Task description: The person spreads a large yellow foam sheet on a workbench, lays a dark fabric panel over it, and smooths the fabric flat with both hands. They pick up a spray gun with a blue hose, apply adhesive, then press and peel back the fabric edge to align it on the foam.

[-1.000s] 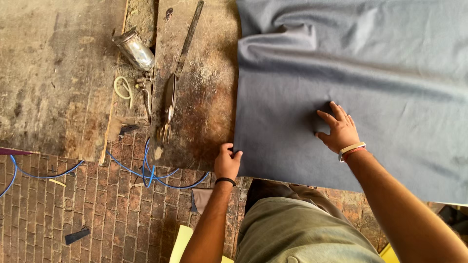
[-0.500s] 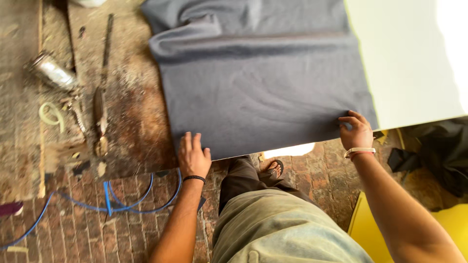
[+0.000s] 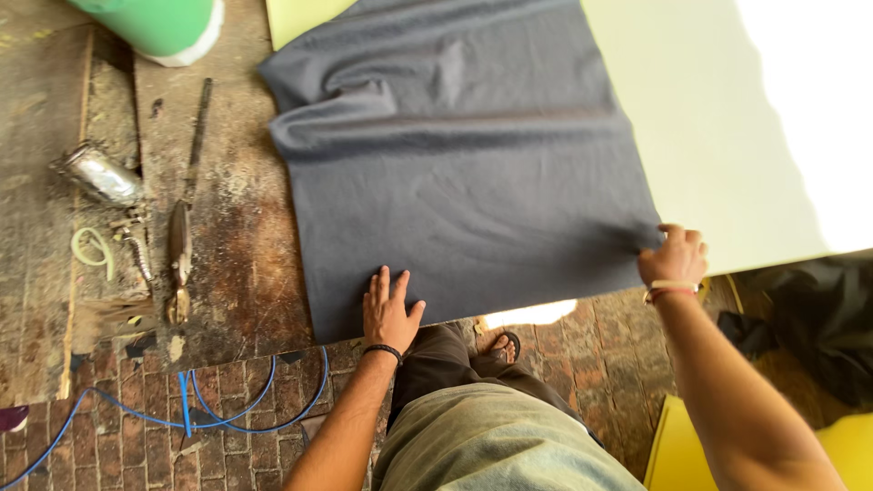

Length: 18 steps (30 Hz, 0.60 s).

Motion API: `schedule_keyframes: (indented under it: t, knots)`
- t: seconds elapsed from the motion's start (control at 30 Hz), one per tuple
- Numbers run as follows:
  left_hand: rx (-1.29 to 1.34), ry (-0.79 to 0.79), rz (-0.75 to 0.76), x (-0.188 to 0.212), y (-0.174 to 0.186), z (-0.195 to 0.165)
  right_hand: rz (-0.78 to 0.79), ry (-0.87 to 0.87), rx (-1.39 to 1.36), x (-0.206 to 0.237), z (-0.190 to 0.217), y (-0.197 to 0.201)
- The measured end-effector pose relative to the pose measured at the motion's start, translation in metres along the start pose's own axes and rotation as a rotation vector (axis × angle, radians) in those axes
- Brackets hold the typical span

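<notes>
Now the large dark grey woven cloth (image 3: 464, 173) lies spread over the middle of the frame, partly on the stained wooden bench (image 3: 227, 236) and partly over a pale cream sheet (image 3: 727, 136) that fills the upper right. Compared with half a second ago, the view has swung, so the cloth sits further right and higher, and a green cylinder with a white rim (image 3: 164, 27) has come into sight at the upper left.

The left hand (image 3: 389, 311) lies flat, fingers spread, pressing the cloth's near edge at lower centre; its grip is open and holds nothing. It has moved onto the fabric from the bare bench beside it. The right hand (image 3: 675, 257) keeps the cloth's lower right corner pinched in a closed grip.

At the left lie a metal spray gun (image 3: 102, 177) and long rusty shears (image 3: 182, 227). A blue cable (image 3: 227, 414) loops over the brick floor (image 3: 109, 445) below.
</notes>
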State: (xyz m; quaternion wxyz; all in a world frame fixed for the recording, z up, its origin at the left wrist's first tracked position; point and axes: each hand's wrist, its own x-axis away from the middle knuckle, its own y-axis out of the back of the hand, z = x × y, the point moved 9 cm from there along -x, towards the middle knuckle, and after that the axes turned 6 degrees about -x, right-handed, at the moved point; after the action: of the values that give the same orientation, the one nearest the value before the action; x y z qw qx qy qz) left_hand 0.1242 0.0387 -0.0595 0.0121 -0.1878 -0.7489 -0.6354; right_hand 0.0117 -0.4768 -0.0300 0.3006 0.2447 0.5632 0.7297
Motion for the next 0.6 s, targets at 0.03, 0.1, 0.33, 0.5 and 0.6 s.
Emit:
schedule_keyframes:
  t: [0.03, 0.1, 0.33, 0.5, 0.6]
  knots:
    - [-0.009, -0.004, 0.005, -0.003, 0.002, 0.004, 0.004, 0.103, -0.071, 0.002, 0.021, -0.006]
    - [-0.027, -0.01, 0.008, -0.016, 0.009, 0.01, 0.013, 0.315, -0.218, 0.01, 0.077, -0.021]
    - [-0.036, 0.052, 0.003, -0.117, 0.052, 0.058, 0.119, 0.576, -0.277, 0.027, 0.252, -0.067]
    - [-0.011, 0.09, -0.007, -0.216, 0.075, 0.107, 0.206, 0.494, -0.212, -0.006, 0.322, -0.081]
    - [-0.005, 0.051, -0.091, -0.271, 0.093, 0.122, 0.193, 0.478, -0.307, -0.038, 0.364, -0.07]
